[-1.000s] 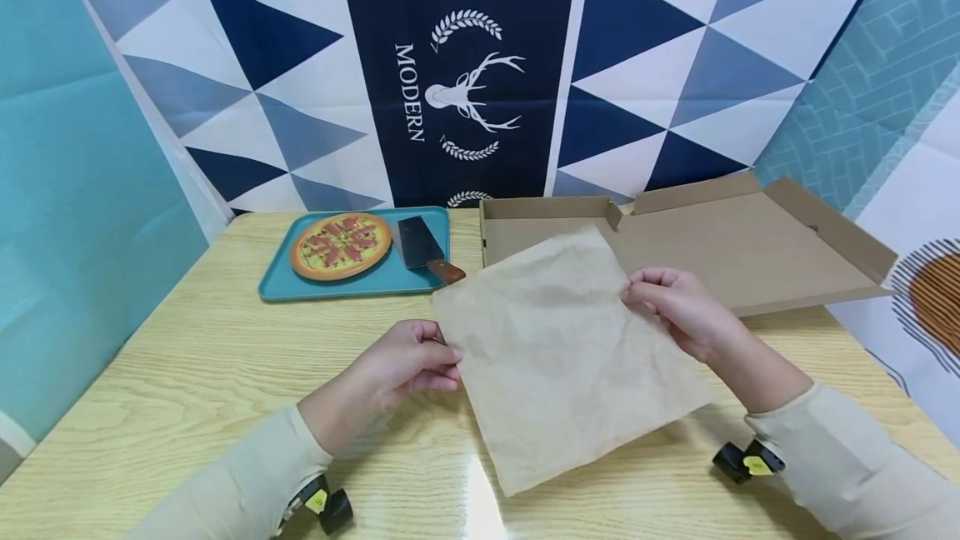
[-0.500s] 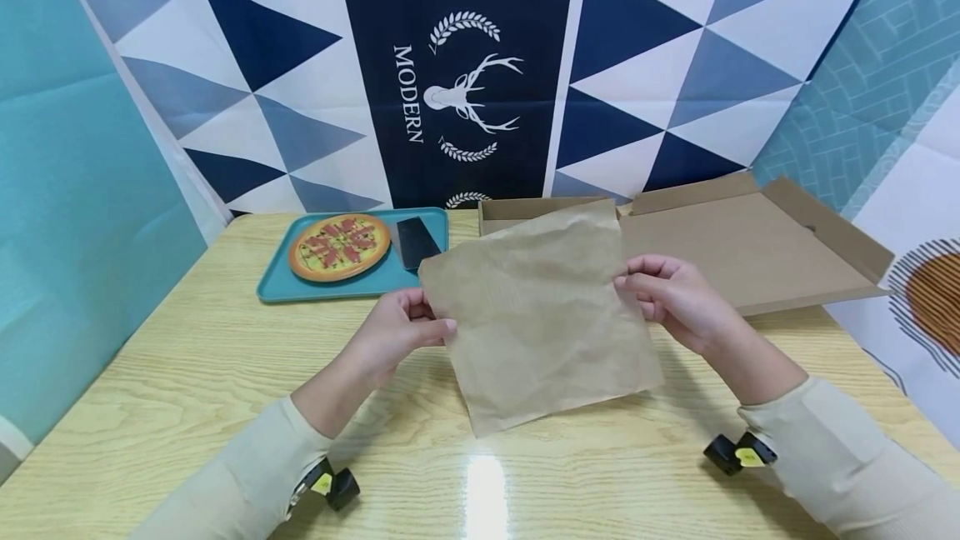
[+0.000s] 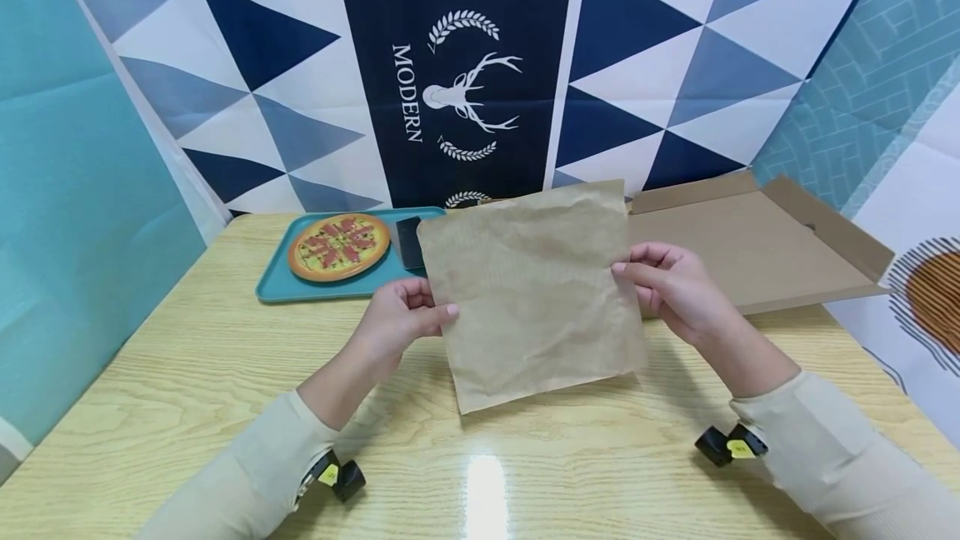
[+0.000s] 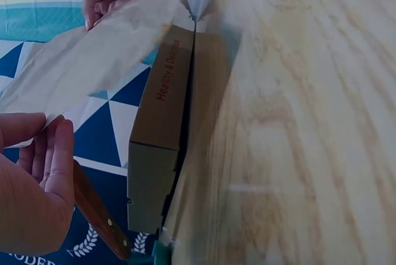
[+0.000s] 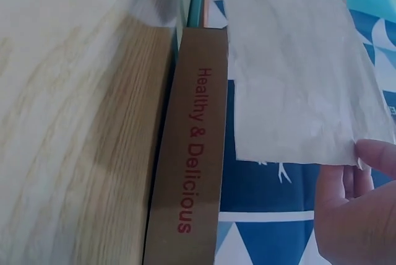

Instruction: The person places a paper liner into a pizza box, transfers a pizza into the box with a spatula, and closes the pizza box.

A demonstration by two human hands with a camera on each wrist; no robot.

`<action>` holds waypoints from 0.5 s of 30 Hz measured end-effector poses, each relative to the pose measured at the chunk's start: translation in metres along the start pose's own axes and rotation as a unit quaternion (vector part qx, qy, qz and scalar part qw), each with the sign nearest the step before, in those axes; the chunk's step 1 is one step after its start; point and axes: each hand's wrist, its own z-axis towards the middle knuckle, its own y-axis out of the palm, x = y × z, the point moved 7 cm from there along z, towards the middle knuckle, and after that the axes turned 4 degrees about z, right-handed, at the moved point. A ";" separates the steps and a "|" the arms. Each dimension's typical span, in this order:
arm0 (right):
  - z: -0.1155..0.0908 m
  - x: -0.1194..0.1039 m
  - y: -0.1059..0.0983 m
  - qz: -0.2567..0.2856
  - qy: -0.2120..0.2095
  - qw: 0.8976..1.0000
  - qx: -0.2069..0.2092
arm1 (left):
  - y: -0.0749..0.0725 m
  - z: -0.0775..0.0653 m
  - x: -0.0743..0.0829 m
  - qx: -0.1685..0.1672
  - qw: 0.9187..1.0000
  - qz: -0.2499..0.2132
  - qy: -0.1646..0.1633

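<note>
A square sheet of brown parchment paper (image 3: 536, 298) is stretched between two hands above the table in the head view. My left hand (image 3: 393, 323) pinches its left edge between thumb and fingers, while my right hand (image 3: 675, 290) pinches the right edge. Behind the paper is an open cardboard pizza box (image 3: 742, 248), its base mostly hidden and its lid spread to the right. In the right wrist view the box's front wall (image 5: 190, 147) carries red "Healthy & Delicious" lettering, and the paper (image 5: 297, 67) hangs above it.
At the back left lies a blue tray (image 3: 360, 288) bearing a pizza (image 3: 339, 247) and a pizza server (image 3: 409, 243) partly covered by the paper. The server's wooden handle (image 4: 99, 212) shows in the left wrist view. Patterned cloth (image 3: 465, 65) hangs behind the wooden table (image 3: 225, 373).
Both hands have raised the paper and carried it away from the body toward the box. It now stands more upright and hides the box base and the server's handle in the head view.
</note>
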 end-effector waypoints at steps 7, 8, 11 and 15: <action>0.002 -0.005 -0.004 0.005 -0.007 1.000 0.017 | -0.001 0.003 0.009 0.004 1.000 -0.011 0.005; 0.003 -0.006 -0.005 0.002 -0.006 1.000 0.021 | -0.001 0.004 0.011 0.005 1.000 -0.012 0.005; 0.004 -0.007 -0.007 0.000 -0.001 1.000 0.030 | -0.002 0.006 0.017 0.007 1.000 -0.012 0.001; 0.007 -0.008 -0.011 0.000 0.004 1.000 0.028 | -0.002 0.009 0.026 0.005 1.000 -0.029 -0.007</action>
